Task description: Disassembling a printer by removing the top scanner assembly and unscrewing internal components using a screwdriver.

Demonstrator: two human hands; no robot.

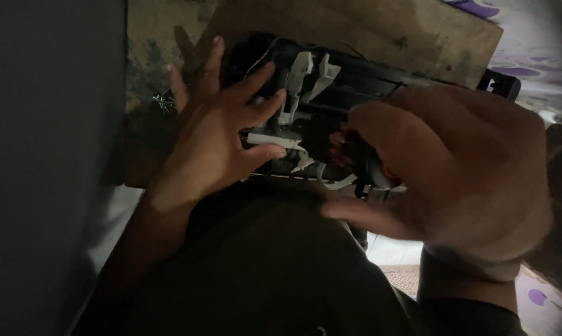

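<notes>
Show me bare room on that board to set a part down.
Free: the wooden board along its far edge, beyond the black device. Also a strip left of the left hand, though small screws lie there. Crowded: the device's middle, where both the left and right hand work.

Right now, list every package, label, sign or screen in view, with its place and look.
None shows: no package, label, sign or screen.
Left hand: spread on a black device with pale grey plastic parts, on a worn wooden board.
Right hand: at the device's near edge.
</notes>
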